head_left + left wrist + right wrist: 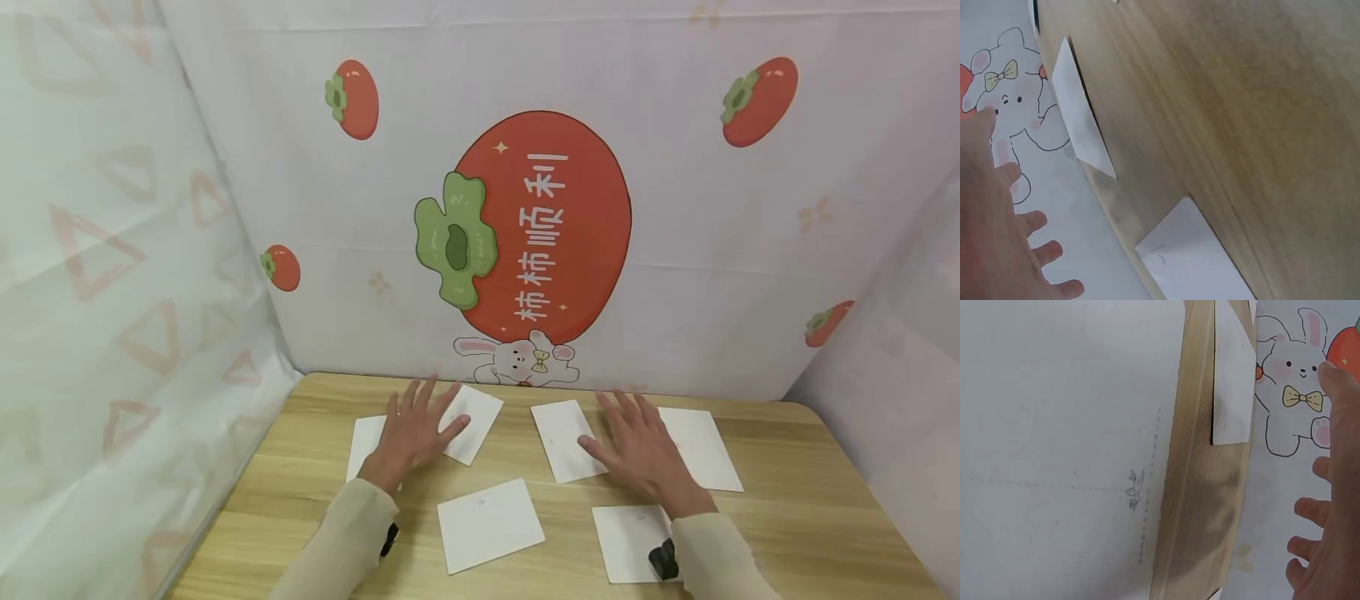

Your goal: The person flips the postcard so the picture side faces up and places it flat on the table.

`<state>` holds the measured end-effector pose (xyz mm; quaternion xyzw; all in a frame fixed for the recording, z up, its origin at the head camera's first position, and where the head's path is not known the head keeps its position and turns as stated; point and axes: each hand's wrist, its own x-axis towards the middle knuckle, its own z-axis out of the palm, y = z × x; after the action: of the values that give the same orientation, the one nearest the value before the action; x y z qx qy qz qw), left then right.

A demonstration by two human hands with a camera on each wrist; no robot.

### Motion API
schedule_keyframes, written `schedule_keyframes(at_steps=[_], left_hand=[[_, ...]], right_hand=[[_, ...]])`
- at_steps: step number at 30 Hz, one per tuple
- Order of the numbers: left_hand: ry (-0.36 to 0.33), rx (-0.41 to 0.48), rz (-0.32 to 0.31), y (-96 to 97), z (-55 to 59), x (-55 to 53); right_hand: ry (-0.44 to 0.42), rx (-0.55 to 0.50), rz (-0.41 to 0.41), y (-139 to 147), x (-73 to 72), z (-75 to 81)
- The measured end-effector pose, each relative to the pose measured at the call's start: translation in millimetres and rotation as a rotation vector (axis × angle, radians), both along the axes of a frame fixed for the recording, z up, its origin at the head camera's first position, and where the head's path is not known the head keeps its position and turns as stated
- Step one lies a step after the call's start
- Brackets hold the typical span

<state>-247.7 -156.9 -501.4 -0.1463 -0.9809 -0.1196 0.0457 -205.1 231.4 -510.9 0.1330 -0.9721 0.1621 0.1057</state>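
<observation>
Several white cards lie flat and apart on the wooden table. My left hand (416, 425), its fingers spread and holding nothing, is over the gap between a far-left card (362, 442) and a slanted card (483, 410), partly covering both. My right hand (643, 446) is likewise spread and empty, between a tilted card (561, 442) and a right-hand card (705, 450). Nearer me are a middle card (491, 527) and another card (626, 542), the latter partly behind my right sleeve. In the right wrist view, one large card (1060, 450) shows a small grey print and dotted lines.
The wooden table (795, 500) ends at a white backdrop (675, 333) printed with persimmons and a rabbit. White cloth walls (112, 333) stand on the left and right. A dark band (663, 558) sits at my right wrist.
</observation>
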Motion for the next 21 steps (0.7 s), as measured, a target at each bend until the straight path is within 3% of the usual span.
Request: schedule_keyframes(at_steps=[21], left_hand=[[0.005,0.018,-0.085,-11.1,-4.8,31.5]], right_hand=[[0.053,-0.013,0.07,-23,18.6,-7.9]])
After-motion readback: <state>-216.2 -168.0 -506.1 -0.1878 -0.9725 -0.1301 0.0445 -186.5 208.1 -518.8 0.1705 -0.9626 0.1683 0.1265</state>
